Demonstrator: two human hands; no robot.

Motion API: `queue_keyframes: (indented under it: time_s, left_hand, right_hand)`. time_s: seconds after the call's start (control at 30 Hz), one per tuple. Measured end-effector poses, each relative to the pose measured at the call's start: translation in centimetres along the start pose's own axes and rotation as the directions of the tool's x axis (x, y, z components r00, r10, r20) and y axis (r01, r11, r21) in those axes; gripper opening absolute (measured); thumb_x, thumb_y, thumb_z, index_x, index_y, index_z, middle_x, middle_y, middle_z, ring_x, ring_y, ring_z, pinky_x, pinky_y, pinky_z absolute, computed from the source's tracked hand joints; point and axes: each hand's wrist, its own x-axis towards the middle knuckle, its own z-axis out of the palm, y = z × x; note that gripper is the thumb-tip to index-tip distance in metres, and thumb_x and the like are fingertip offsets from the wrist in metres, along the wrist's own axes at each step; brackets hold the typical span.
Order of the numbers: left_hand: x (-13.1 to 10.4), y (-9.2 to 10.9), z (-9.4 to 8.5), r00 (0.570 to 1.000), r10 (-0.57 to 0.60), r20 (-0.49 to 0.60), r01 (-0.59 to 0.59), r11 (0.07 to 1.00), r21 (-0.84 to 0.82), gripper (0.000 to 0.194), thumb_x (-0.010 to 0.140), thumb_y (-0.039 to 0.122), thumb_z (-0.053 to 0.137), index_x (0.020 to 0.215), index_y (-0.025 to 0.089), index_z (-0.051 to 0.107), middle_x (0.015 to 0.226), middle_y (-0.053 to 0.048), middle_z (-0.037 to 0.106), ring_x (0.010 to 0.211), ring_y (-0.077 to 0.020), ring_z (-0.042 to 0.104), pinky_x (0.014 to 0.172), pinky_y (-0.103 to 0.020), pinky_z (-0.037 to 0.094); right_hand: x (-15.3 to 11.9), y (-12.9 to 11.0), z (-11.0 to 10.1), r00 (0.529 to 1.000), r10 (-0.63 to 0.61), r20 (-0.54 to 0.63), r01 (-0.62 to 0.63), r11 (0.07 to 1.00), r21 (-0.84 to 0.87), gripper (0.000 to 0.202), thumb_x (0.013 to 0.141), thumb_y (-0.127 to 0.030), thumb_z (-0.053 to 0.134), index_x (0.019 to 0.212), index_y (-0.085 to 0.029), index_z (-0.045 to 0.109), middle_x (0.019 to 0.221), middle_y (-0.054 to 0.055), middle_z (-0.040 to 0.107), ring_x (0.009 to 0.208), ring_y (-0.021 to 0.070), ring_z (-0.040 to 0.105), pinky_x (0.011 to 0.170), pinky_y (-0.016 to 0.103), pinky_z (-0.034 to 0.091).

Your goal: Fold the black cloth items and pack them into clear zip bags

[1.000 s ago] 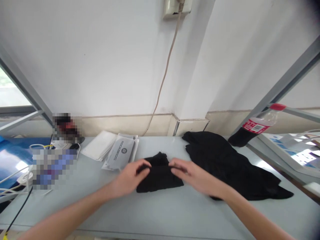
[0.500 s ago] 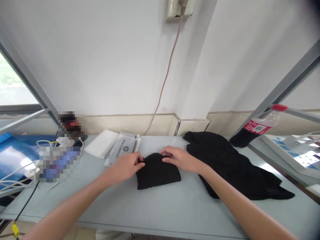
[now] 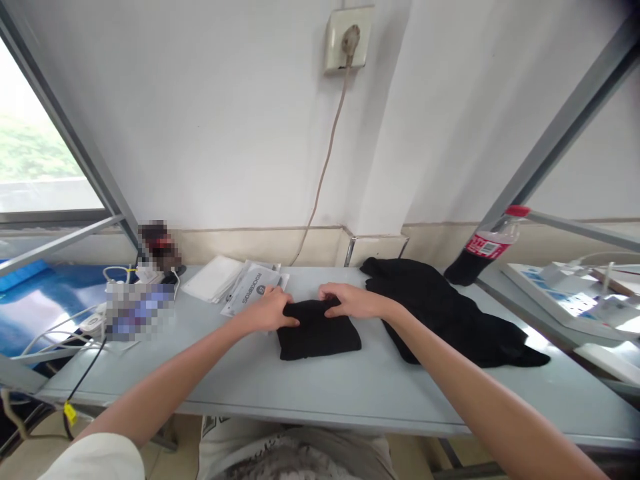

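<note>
A small folded piece of black cloth (image 3: 320, 337) lies flat on the grey table (image 3: 260, 380) in front of me. My left hand (image 3: 273, 312) pinches its far left corner, thumb on top and the fingers curled behind. On the far right part of the same cloth, my right hand (image 3: 350, 301) grips the edge between thumb and bent fingers. The underside of the cloth is hidden. To the right of my right hand, close to its wrist, spreads a larger heap of black fabric (image 3: 440, 310).
Printed ROCKBROS packets (image 3: 253, 287) and white sheets or bags (image 3: 213, 279) lie behind my left hand. A cola bottle (image 3: 483, 250) leans at the back right by the metal frame. White cables (image 3: 70, 340) tangle at left. A wall socket (image 3: 350, 40) holds a plug.
The camera view has shifted, bringing my shirt and the table's front edge into sight. The folded cloth's far edge, bulging before, now looks straighter and flatter. Both hands remain at that edge.
</note>
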Motion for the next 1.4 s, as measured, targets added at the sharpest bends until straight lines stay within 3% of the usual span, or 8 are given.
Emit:
queue_keyframes:
  time_s: [0.13, 0.23, 0.33, 0.57, 0.7, 1.0, 1.2, 1.4]
  left_hand:
    - [0.2, 0.8, -1.1, 0.963, 0.069, -0.259, -0.086, 0.995, -0.052, 0.014, 0.094, 0.027, 0.063, 0.108, 0.023, 0.062, 0.102, -0.004, 0.07, 0.096, -0.0244, 0.065, 0.084, -0.036, 0.051]
    - [-1.0, 1.3, -1.6, 0.807, 0.285, -0.517, -0.248, 0.959, 0.141, 0.023, 0.097, 0.009, 0.048, 0.112, 0.022, 0.059, 0.103, -0.005, 0.07, 0.097, -0.0238, 0.065, 0.09, -0.039, 0.051]
    - [-3.2, 1.3, -0.6, 0.68, 0.491, -0.544, -0.353, 0.87, 0.345, 0.041, 0.097, 0.001, 0.041, 0.131, 0.019, 0.055, 0.114, -0.009, 0.068, 0.111, -0.0259, 0.062, 0.1, -0.042, 0.049]
    - [-7.6, 1.0, 5.9, 0.843, 0.484, -0.234, -0.4, 0.856, 0.327, 0.047, 0.083, -0.009, 0.049, 0.119, 0.019, 0.061, 0.113, -0.007, 0.064, 0.103, -0.0239, 0.064, 0.092, -0.038, 0.056]
    - [-8.1, 1.6, 6.8, 0.873, 0.408, -0.268, -0.347, 0.904, 0.249, 0.052, 0.076, -0.008, 0.052, 0.119, 0.02, 0.057, 0.145, -0.013, 0.05, 0.133, -0.0307, 0.052, 0.105, -0.044, 0.052]
    - [-7.6, 2.0, 5.7, 0.922, 0.32, -0.217, -0.297, 0.946, 0.133, 0.055, 0.085, 0.004, 0.059, 0.135, 0.026, 0.051, 0.129, -0.009, 0.06, 0.122, -0.0294, 0.059, 0.108, -0.046, 0.047]
    - [-7.8, 2.6, 1.4, 0.909, 0.39, -0.147, -0.406, 0.909, -0.098, 0.031, 0.103, 0.038, 0.06, 0.131, 0.027, 0.055, 0.137, -0.007, 0.058, 0.12, -0.023, 0.062, 0.104, -0.036, 0.051]
    - [-4.5, 0.5, 0.4, 0.902, 0.377, -0.211, -0.338, 0.92, 0.2, 0.058, 0.092, 0.021, 0.069, 0.146, 0.021, 0.047, 0.146, -0.014, 0.056, 0.135, -0.0356, 0.048, 0.109, -0.051, 0.044]
  right_hand:
    - [-0.7, -2.0, -0.5, 0.977, -0.066, -0.201, 0.033, 0.986, -0.164, 0.006, 0.092, -0.022, 0.059, 0.098, -0.022, 0.057, 0.094, 0.004, 0.063, 0.087, 0.0226, 0.058, 0.078, 0.035, 0.047]
    - [-2.3, -3.2, -0.7, 0.896, -0.225, -0.383, 0.083, 0.932, -0.353, 0.018, 0.098, -0.016, 0.051, 0.113, -0.022, 0.059, 0.112, 0.01, 0.064, 0.105, 0.0269, 0.059, 0.091, 0.041, 0.05]
    - [-4.3, -3.5, 0.6, 0.843, -0.32, -0.433, 0.07, 0.862, -0.502, 0.031, 0.1, -0.01, 0.045, 0.123, -0.022, 0.061, 0.116, 0.013, 0.063, 0.108, 0.0282, 0.059, 0.094, 0.043, 0.052]
    - [-8.1, -1.6, 8.5, 0.843, -0.425, -0.33, 0.099, 0.725, -0.681, 0.029, 0.098, -0.004, 0.047, 0.112, -0.019, 0.068, 0.124, 0.015, 0.066, 0.123, 0.0305, 0.06, 0.099, 0.046, 0.055]
    - [-9.3, -1.9, 10.4, 0.848, -0.433, -0.306, 0.096, 0.693, -0.715, 0.032, 0.098, -0.003, 0.047, 0.119, -0.017, 0.067, 0.128, 0.016, 0.066, 0.122, 0.0304, 0.062, 0.101, 0.047, 0.054]
    - [-9.0, -2.8, 9.9, 0.904, -0.296, -0.308, 0.026, 0.758, -0.652, 0.039, 0.089, -0.002, 0.058, 0.123, -0.018, 0.066, 0.123, 0.014, 0.065, 0.111, 0.0317, 0.061, 0.096, 0.048, 0.052]
    - [-8.8, -4.2, 6.1, 0.935, -0.214, -0.284, 0.103, 0.928, -0.359, 0.031, 0.097, -0.047, 0.068, 0.117, -0.023, 0.064, 0.129, 0.012, 0.062, 0.118, 0.0291, 0.059, 0.103, 0.046, 0.049]
    - [-5.9, -2.8, 3.7, 0.965, -0.126, -0.23, 0.063, 0.962, -0.264, 0.045, 0.099, -0.051, 0.064, 0.134, -0.024, 0.061, 0.13, 0.012, 0.066, 0.119, 0.0306, 0.06, 0.103, 0.047, 0.049]
